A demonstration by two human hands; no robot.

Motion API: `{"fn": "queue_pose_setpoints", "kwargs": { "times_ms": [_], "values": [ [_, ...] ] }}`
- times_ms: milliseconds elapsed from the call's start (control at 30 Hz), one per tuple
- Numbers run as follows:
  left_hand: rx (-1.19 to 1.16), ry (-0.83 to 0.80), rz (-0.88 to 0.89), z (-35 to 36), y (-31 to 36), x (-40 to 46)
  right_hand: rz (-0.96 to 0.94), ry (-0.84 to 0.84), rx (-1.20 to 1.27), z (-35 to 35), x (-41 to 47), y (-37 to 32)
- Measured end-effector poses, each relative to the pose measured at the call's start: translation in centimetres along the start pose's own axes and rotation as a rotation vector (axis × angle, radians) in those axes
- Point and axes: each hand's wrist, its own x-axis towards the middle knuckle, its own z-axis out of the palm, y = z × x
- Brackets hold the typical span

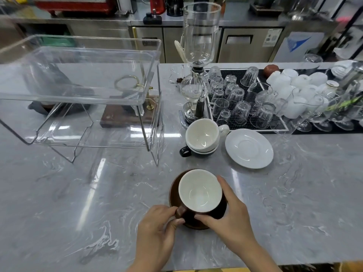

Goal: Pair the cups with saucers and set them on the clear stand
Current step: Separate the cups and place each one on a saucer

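A brown cup [200,191] with a white inside sits on a brown saucer [173,190] near the counter's front. My left hand [157,230] pinches the cup's handle, and my right hand [229,216] wraps the cup's right side. Behind them, a white cup [202,134] is stacked in a dark cup [188,151]. To their right a white saucer [249,148] lies bare. The clear stand [78,91], with two shelves on a wire frame, rises at the left with nothing on its shelves.
A glass siphon coffee maker [198,61] stands behind the stacked cups. A black mat [239,122] at the right holds several upturned glasses and white cups. A wooden base [125,116] sits behind the stand. Grey marble counter [78,193] spreads at the front left.
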Motion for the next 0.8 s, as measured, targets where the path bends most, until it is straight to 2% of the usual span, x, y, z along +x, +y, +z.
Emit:
{"fn": "queue_pose_setpoints", "kwargs": {
  "times_ms": [533, 800],
  "values": [
    [0.101, -0.149, 0.047, -0.8, -0.9, 0.1, -0.007, -0.052, -0.031, 0.0, 0.0, 0.8],
    [0.102, -0.171, -0.050, -0.9, -0.5, 0.1, -0.005, -0.055, -0.008, 0.1, 0.0, 1.4]
  ]
}}
